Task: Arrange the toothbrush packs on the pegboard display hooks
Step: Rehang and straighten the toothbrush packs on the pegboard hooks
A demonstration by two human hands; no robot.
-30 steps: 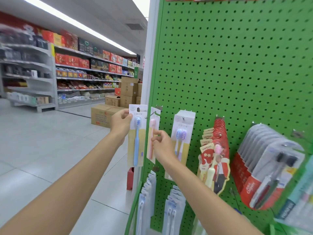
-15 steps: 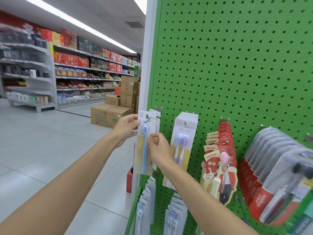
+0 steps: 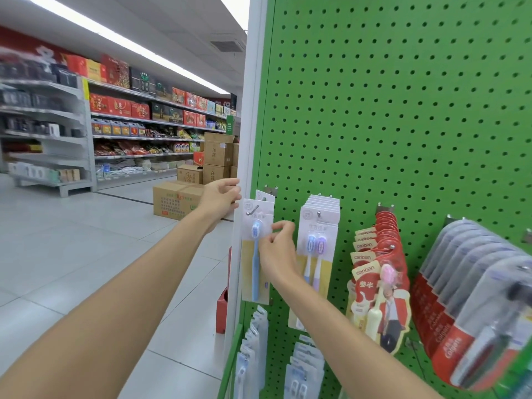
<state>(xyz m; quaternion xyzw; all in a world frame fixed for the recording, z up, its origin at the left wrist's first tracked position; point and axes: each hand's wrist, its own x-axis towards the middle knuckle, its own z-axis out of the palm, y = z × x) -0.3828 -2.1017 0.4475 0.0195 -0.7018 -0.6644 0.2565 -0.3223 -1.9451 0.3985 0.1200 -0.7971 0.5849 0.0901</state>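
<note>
A blue toothbrush pack (image 3: 255,263) hangs on the leftmost hook (image 3: 254,210) of the green pegboard (image 3: 403,110), in front of another pack. My right hand (image 3: 277,249) pinches the pack's right edge near the brush head. My left hand (image 3: 220,198) hovers just left of the pack's top corner, fingers relaxed and holding nothing. To the right hang a stack of two-brush packs (image 3: 316,240), red canban packs (image 3: 380,283) and red Colgate packs (image 3: 472,312).
More toothbrush packs (image 3: 302,367) hang on lower hooks. A white post (image 3: 244,139) edges the pegboard on the left. Cardboard boxes (image 3: 178,200) stand on the tiled aisle floor, with stocked shelves (image 3: 129,133) behind.
The blue pack went from held beside the hook to hanging on it. My left hand let go of it and drew back up-left. My right hand moved onto the blue pack.
</note>
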